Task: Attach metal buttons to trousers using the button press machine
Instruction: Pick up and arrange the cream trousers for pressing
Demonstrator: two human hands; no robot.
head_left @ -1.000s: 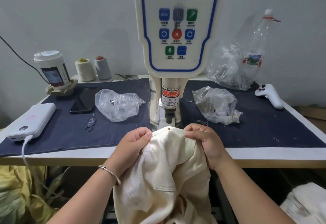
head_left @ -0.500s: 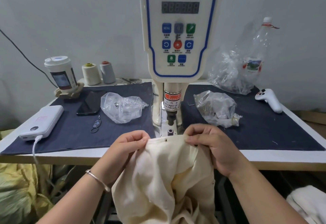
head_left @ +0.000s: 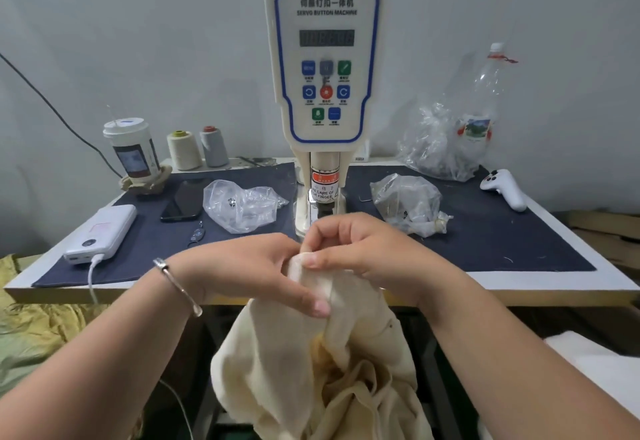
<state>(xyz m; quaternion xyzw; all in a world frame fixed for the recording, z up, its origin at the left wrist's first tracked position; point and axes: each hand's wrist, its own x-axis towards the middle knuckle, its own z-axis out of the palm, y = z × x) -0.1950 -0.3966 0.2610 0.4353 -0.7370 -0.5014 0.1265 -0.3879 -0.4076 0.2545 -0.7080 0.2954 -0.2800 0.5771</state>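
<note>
Now bunching together at frame centre, no longer spread apart: left hand (head_left: 242,271) and right hand (head_left: 374,252) both pinching the top edge of the cream trousers (head_left: 311,363), just in front of the button press machine (head_left: 325,68) on the surface (head_left: 519,287); rest of cloth hanging below the edge, lower centre.

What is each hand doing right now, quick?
Left hand: closed, pinching the top edge of the cream trousers.
Right hand: closed on the same trouser edge, just in front of the button machine.

cream trousers (head_left: 311,363) bunched, hanging before press machine (head_left: 325,68)
</note>
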